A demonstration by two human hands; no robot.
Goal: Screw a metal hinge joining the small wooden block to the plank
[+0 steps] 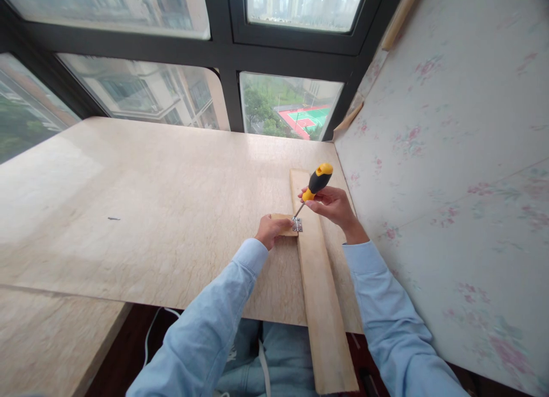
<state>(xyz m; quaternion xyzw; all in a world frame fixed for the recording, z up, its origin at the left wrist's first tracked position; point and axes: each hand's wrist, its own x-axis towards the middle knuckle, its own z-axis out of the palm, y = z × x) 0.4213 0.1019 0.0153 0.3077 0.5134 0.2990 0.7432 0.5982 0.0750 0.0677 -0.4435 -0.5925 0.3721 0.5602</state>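
Note:
A yellow and black screwdriver (319, 179) is tilted in my right hand (334, 207), its fingers pinched round the lower part of the handle. The shaft points down and left, its tip at a small metal hinge (297, 224). That hinge lies across the joint between a long wooden board (319, 282) and a short wooden piece (285, 232). My left hand (273, 230) is closed on the short piece, thumb on top close to the hinge. Whether a screw sits under the tip is too small to tell.
Both boards rest on a beige marble-look ledge (171, 185); the long one juts past its front edge. A small thin metal item (114, 218) lies to the left. Flowered wallpaper (450, 174) rises close on the right, dark window frames (223, 54) behind. A white cable (148, 334) hangs below.

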